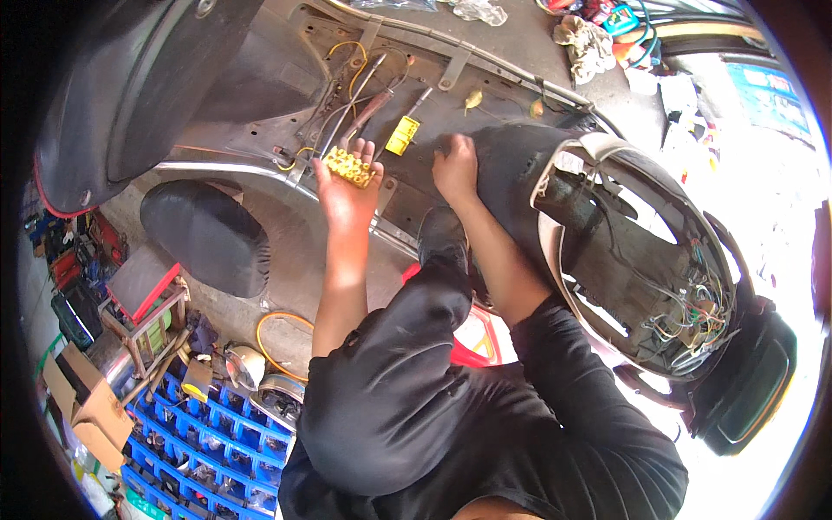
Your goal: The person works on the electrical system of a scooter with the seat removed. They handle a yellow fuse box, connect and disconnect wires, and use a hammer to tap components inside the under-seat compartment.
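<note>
My left hand (pixel 348 201) is palm up, fingers stretched beneath a yellow block with rows of small round knobs (pixel 349 168). It holds the block over the scooter's metal floor (pixel 394 195). To the right my right hand (pixel 457 169) is closed, its fingers curled beside the dark front body of the scooter; what they hold, if anything, is hidden. Between the hands, a little farther off, lies a flat yellow piece (pixel 402 136) with a metal shaft beyond it. A long metal rod (pixel 355 100) and a reddish-brown handle (pixel 373 111) lie past my left fingers.
At right, loose wires (pixel 698 316) hang in the scooter's opened front shell (pixel 546 230). A black seat (pixel 206 236) lies at left on the ground. Blue parts bins (pixel 212 433), a cardboard box (pixel 91 407) and a red-topped stand (pixel 143 282) are lower left. My shoe (pixel 442 234) rests by the floorboard.
</note>
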A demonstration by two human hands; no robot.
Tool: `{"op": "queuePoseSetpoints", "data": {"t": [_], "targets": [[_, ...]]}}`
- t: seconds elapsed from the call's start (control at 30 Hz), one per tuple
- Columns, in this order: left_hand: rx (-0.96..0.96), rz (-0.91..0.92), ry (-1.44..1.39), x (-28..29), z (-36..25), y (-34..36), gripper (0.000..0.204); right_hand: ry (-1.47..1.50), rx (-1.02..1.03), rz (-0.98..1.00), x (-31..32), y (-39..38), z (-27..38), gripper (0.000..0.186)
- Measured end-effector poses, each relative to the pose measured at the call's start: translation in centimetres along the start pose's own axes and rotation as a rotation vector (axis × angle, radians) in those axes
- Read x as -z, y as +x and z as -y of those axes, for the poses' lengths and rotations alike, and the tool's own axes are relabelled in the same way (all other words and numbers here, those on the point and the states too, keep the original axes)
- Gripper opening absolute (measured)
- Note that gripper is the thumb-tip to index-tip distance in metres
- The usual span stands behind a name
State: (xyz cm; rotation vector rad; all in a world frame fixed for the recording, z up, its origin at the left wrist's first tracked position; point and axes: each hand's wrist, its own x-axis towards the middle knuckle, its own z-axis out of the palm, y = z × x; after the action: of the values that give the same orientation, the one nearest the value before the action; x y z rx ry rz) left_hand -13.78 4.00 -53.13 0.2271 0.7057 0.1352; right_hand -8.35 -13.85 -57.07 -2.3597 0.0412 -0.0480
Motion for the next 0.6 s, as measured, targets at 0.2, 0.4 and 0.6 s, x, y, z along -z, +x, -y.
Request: {"op": "queuePoseSetpoints", "data": {"t": [0.2,0.4,0.6], "targets": [[0.029,0.253,-0.158,0.7,-2.0,0.0,0.067,-0.118,0.133,0.222,-1.6,-0.2,-0.4,0.017],[0.089,0.286,-0.084,1.2,-0.8,-0.1,0.069,-0.217,0.252,0.217,-4.4,-0.2,-1.6,0.013],[0.059,0.186,0.000,-0.3,-0.8,-1.0,0.061,-0.350,0.282,0.259,-4.9,0.1,-1.4,0.014]]}}
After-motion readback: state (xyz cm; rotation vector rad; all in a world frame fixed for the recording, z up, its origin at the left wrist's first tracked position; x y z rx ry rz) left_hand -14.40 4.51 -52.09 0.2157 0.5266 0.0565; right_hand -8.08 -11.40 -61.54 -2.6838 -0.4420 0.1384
